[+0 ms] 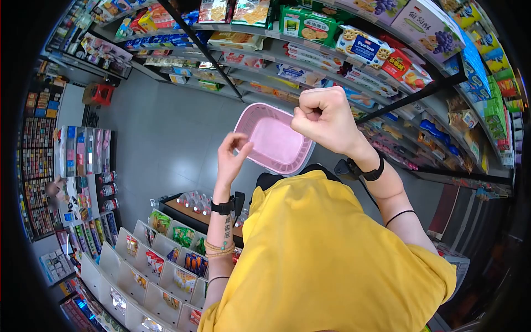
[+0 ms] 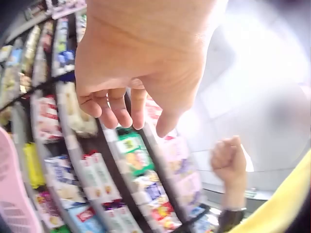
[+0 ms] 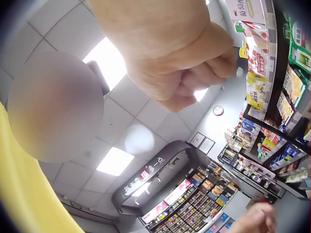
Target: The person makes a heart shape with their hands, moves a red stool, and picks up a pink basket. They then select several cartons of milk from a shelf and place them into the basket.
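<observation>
My left hand (image 1: 232, 152) is raised before my body, its fingers loosely bent with nothing between them. In the head view its fingertips overlap the near left rim of an empty pink plastic basket (image 1: 276, 138). The left wrist view shows those fingers (image 2: 112, 114) hanging apart, shelves behind them. My right hand (image 1: 327, 119) is held up as a fist, overlapping the basket's right side in the head view. In the right wrist view its fingers (image 3: 209, 73) are curled in toward the palm, and no object shows in them.
Shelves of packaged snacks (image 1: 362, 47) curve along the front and right. Slanted bins of small packets (image 1: 182, 279) stand at lower left, beside several bottles (image 1: 196, 202). Grey floor (image 1: 166, 127) stretches to the left, with a red stool (image 1: 102, 94) farther off.
</observation>
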A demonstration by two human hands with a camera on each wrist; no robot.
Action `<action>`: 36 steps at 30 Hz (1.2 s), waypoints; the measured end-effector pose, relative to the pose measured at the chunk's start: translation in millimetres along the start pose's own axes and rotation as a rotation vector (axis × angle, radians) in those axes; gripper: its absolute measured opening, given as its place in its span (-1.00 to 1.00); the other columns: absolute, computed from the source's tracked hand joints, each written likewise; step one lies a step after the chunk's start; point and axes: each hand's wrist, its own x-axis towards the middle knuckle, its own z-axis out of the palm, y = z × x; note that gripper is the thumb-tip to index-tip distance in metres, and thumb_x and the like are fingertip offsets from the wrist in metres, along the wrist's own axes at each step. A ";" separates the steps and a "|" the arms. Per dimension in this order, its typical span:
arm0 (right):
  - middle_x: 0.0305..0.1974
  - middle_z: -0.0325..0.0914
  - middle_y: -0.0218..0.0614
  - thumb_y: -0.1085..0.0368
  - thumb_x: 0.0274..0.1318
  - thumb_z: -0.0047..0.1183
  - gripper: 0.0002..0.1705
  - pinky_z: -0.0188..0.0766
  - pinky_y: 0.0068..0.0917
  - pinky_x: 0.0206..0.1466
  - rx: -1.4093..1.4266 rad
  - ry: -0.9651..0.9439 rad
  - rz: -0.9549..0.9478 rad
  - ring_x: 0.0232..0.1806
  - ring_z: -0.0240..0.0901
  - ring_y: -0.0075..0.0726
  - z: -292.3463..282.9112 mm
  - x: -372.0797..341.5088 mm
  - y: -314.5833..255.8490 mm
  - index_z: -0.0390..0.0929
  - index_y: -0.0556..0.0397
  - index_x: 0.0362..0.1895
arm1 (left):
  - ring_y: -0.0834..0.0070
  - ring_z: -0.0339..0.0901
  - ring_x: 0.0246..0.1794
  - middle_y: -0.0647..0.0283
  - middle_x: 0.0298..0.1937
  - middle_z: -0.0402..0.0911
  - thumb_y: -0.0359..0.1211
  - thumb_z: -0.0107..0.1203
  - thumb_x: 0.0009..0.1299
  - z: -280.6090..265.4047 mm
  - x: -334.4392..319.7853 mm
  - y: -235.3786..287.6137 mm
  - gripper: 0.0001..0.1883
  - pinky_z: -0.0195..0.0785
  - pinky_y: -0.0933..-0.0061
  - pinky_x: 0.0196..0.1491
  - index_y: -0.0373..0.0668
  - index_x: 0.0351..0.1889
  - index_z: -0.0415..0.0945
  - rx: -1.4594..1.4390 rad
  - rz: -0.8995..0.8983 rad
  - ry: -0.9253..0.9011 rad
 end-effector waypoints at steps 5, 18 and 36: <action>-0.73 0.09 -0.37 0.46 -0.18 0.16 -0.64 -0.05 -0.47 -0.57 0.000 -0.060 0.106 -0.64 -0.01 -0.61 14.4 -8.8 7.4 0.17 0.17 -0.71 | 0.55 0.43 -0.19 0.37 -0.17 0.52 -0.37 0.47 0.13 40.9 7.9 153.2 -0.60 0.30 0.51 -0.10 -0.19 -0.10 0.58 -0.083 0.436 -0.096; -0.75 0.20 -0.21 0.33 -0.22 0.25 -0.62 0.09 -0.40 -0.58 0.050 -0.028 0.116 -0.70 0.12 -0.31 13.4 -18.0 11.3 0.27 0.18 -0.74 | 0.70 0.42 -0.30 0.40 -0.28 0.54 -0.45 0.48 0.20 81.4 11.5 164.7 -0.72 0.29 0.65 -0.21 -0.24 -0.24 0.57 -0.043 0.315 0.023; -0.81 0.13 -0.17 0.29 -0.28 0.17 -0.67 0.10 -0.29 -0.63 -0.076 -0.126 0.106 -0.76 0.11 -0.05 17.6 -12.8 12.2 0.29 0.14 -0.80 | 0.86 0.37 -0.36 0.44 -0.30 0.55 -0.32 0.61 0.06 74.5 8.6 176.2 -0.46 0.24 0.74 -0.36 -0.17 -0.22 0.39 0.009 0.049 -0.125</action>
